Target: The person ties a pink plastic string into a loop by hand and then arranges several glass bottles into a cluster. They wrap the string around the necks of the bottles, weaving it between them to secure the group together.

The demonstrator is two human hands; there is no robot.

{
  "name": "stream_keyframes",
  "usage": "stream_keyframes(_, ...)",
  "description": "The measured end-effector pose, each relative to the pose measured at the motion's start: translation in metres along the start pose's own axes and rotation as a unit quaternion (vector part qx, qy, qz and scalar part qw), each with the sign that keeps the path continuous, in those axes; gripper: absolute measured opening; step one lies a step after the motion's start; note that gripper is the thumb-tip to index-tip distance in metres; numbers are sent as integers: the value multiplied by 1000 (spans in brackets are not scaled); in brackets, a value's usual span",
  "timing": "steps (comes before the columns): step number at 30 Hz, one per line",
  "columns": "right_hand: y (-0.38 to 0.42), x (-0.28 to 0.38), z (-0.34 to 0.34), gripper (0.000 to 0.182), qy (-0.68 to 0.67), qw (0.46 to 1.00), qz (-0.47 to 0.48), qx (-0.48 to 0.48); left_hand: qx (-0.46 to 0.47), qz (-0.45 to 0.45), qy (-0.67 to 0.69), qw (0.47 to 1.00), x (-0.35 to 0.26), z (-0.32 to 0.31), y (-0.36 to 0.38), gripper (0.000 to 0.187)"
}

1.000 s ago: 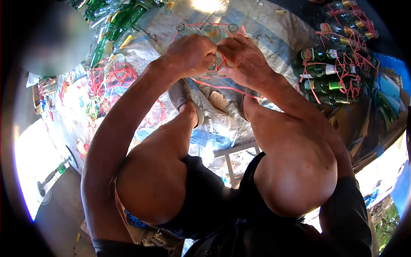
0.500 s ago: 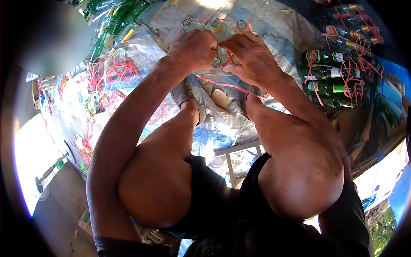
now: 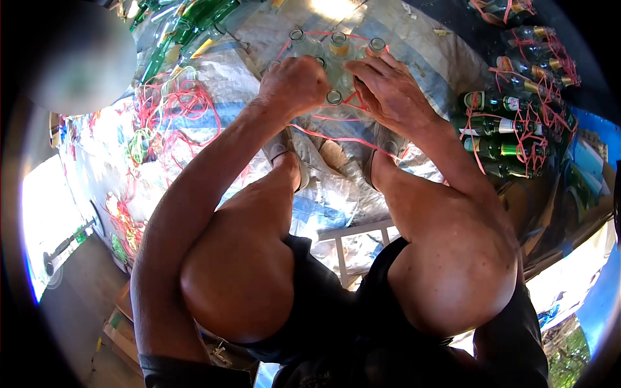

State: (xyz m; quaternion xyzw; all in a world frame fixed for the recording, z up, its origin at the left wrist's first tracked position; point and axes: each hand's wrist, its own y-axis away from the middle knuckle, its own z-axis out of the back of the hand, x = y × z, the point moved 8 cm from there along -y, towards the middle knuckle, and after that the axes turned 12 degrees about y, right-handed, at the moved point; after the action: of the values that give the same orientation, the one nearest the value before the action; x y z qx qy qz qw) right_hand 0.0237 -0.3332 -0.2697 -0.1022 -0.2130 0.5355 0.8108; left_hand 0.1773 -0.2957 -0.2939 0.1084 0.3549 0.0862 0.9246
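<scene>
Several clear glass bottles stand upright close together, among them a bottle [image 3: 338, 45] at the back middle and one whose mouth [image 3: 333, 97] shows between my hands. Red plastic string [image 3: 339, 138] runs around the group and trails in front of it, near my shoes. My left hand [image 3: 294, 84] is closed at the left side of the bottles; what its fingers hold is hidden. On the right side, my right hand [image 3: 388, 87] has its fingers bent and pressed together over the bottles, beside a strand of the string. Its fingertips' contents are too small to make out.
Tangled red string [image 3: 181, 103] lies on the sheet [image 3: 259, 26] at left. Green bottles [image 3: 194, 19] lie at the back left. Bundles of bottles tied with red string [image 3: 504, 126] lie at right. A metal frame [image 3: 352, 231] is between my legs.
My hands have moved a little apart, so more of the bottles between them shows. The whole view has shifted slightly.
</scene>
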Motion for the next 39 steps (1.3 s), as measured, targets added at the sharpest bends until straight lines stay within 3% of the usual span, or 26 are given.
stream_keyframes(7,-12,-17,-8,45,10,1000,2,2,-74,-13,-26,997,3,4,4,21)
stream_keyframes(16,-10,-17,-9,46,12,1000,0,10,-58,15,-24,998,-2,5,17,23)
stream_keyframes(22,-11,-20,-12,41,2,1000,-10,28,-59,-30,66,996,-5,8,28,21)
stream_keyframes(29,-11,-19,-11,39,0,999,-10,31,-157,-39,135,978,3,4,54,17)
stream_keyframes(31,-11,-21,-15,41,13,996,-31,84,-175,-55,150,972,4,3,60,16)
stream_keyframes(39,-10,-21,-19,38,28,996,-14,79,-139,77,294,943,29,-19,71,22)
